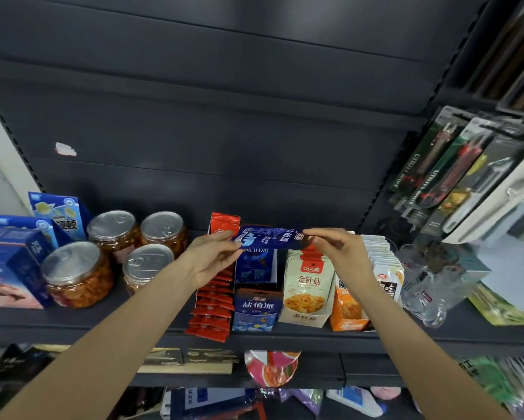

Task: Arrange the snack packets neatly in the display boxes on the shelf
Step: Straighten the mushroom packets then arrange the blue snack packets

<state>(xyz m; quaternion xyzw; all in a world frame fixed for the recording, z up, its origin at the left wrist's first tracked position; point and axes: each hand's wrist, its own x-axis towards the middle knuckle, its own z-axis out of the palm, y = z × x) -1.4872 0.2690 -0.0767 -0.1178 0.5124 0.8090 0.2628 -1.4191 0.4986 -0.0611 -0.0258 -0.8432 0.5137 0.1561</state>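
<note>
We pinch a blue snack packet flat between our left hand and right hand, above the blue display box.

Dark grey metal shelf, matching grey back panel. Navy blue flat foil snack packet, white print, small red label. Red foil packets in a row. Cream pouches, red top tab, yellow food picture. Orange carton. Clear plastic jars, silver lids, orange-red contents. Blue cardboard boxes, white lettering.
</note>
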